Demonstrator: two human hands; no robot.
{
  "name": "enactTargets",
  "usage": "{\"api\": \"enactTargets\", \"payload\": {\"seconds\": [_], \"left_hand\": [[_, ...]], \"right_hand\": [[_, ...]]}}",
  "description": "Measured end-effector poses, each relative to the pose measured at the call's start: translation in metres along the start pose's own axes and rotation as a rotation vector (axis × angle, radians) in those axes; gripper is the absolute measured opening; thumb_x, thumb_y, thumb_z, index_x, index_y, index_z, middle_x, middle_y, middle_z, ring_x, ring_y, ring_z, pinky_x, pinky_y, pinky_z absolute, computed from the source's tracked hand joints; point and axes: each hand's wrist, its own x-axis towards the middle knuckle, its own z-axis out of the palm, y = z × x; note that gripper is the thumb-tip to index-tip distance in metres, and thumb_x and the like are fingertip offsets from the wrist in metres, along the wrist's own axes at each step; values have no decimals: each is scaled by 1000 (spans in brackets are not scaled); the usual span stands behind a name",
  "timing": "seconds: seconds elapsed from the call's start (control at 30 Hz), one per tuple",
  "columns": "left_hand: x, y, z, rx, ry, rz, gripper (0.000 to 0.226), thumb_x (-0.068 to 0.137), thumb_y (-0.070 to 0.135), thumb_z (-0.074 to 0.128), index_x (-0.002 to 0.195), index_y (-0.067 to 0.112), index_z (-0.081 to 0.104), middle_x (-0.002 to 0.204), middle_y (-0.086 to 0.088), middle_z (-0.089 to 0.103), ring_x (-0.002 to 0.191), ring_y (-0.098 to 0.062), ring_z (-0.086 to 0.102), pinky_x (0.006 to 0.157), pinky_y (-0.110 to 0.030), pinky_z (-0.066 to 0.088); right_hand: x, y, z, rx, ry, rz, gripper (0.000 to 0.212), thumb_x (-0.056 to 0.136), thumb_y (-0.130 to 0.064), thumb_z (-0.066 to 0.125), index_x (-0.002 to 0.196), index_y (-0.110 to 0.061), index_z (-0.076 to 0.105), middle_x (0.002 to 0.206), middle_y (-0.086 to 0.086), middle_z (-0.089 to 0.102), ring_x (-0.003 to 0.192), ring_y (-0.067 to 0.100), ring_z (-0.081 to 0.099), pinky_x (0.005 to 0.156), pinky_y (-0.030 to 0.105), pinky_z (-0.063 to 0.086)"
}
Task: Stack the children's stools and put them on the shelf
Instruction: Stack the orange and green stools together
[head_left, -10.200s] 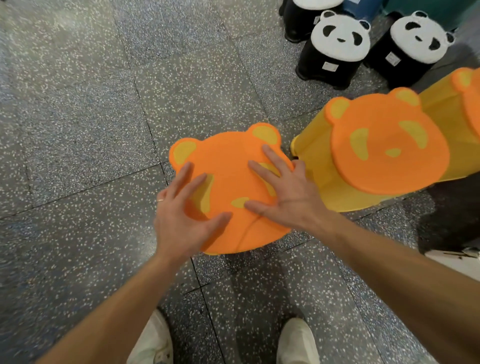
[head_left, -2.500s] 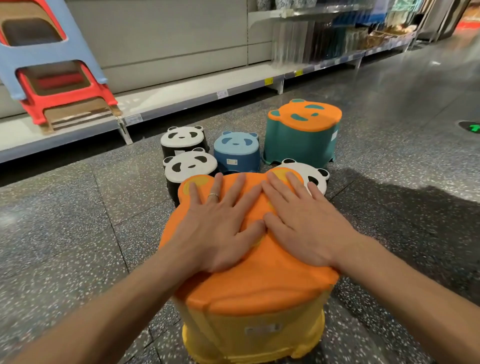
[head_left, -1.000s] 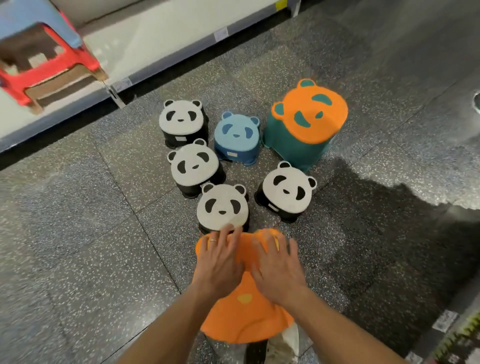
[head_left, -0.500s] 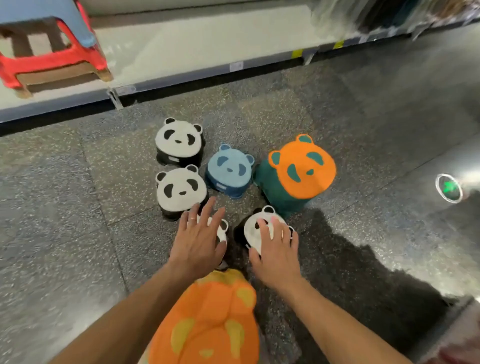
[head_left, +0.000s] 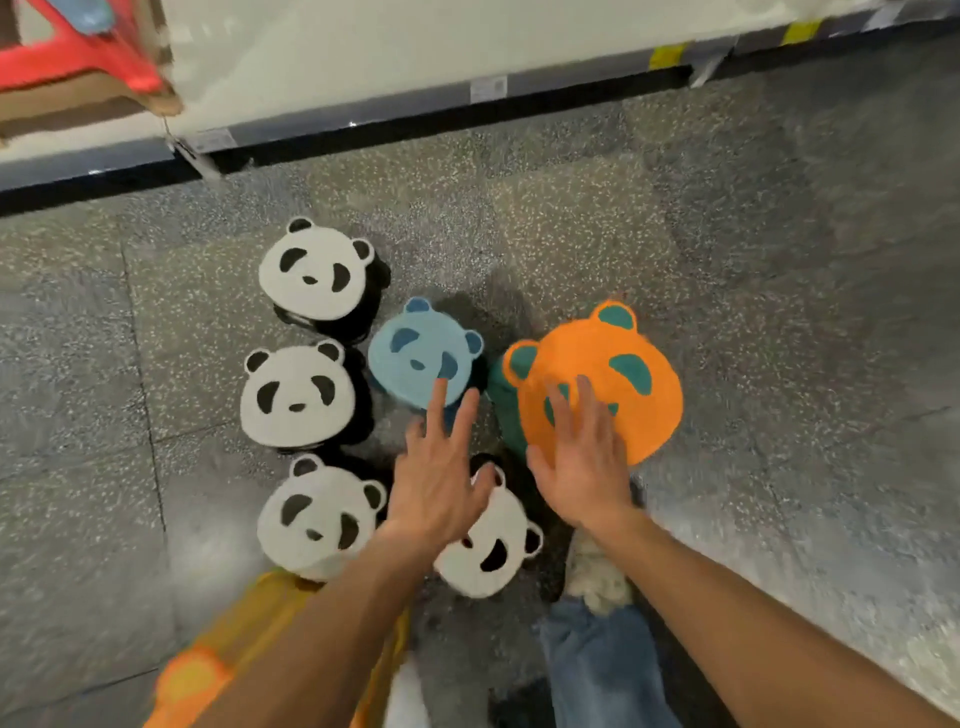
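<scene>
Fingers (head_left: 440, 410) straight and empty, left hand (head_left: 436, 493) by blue stool (head_left: 415, 345), right hand (head_left: 582, 478) over orange stool (head_left: 649, 415)

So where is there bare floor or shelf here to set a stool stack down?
Bare floor lies right of the orange-topped stool, left of the black-and-white panda stools, and between them and the shelf, whose board is free right of the red stool. Crowded: the pandas, the blue stool and the orange-topped one sit close, gaps narrow.
</scene>
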Motion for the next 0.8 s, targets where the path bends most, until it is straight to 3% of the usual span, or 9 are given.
{"api": "enactTargets", "payload": {"seconds": [0.1, 0.17, 0.3, 0.47, 0.57, 0.67, 0.8], "left_hand": [[42, 43, 37, -45, -3, -24, 91, 98, 58, 52, 165, 36, -5, 175, -3, -14, 140, -47, 41, 89, -54, 58], [71, 65, 54, -65, -21, -54, 94, 97, 59, 53, 165, 38, -9, 175, -3, -15, 144, -47, 35, 90, -57, 58], [101, 95, 68, -63, -10, -90, 96, 96, 61, 57, 165, 39, -7, 174, 5, -18, 151, -48, 23, 91, -63, 58], [119, 112, 88, -5, -6, -118, 97, 93, 70, 54, 164, 41, -5, 174, 7, -16, 153, -49, 20, 87, -63, 60], [138, 112, 114, 11, -28, -138, 100, 88, 81, 46, 163, 42, -8, 173, 4, -21, 155, -52, 13, 96, -64, 56], [143, 117, 137, -57, 42, -173, 106, 77, 90, 36, 164, 42, 2, 174, 3, -24, 154, -57, 11, 108, -67, 45], [139, 114, 150, -176, 138, -175, 110, 72, 82, 64, 161, 49, 9, 173, 17, -23, 152, -56, 12, 91, -70, 55]], "right_hand": [[41, 52, -13, -63, -39, -34, 79, 89, -52, 54, 158, -25, 27, 167, 15, 16, 140, 52, 36, 98, 65, 45], [71, 80, -22, -138, -73, -22, 79, 90, -56, 51, 159, -27, 27, 169, 11, 12, 143, 50, 32, 101, 65, 42], [105, 117, -29, -234, -132, -70, 79, 96, -64, 40, 161, -34, 7, 171, 3, -9, 150, 46, 15, 110, 64, 33], [132, 141, -31, -276, -183, -168, 83, 95, -72, 33, 161, -38, -5, 169, 0, -20, 149, 50, 13, 103, 68, 39], [149, 166, -21, -362, -200, -246, 90, 89, -82, 29, 160, -40, -9, 168, -4, -27, 145, 53, 17, 97, 69, 43], [164, 193, -7, -340, -250, -297, 100, 81, -89, 37, 160, -44, -6, 164, -10, -35, 144, 54, 18, 94, 69, 47], [163, 202, 7, -162, -257, -313, 109, 77, -86, 55, 160, -46, -4, 161, -16, -38, 140, 46, 20, 93, 65, 49]]}}
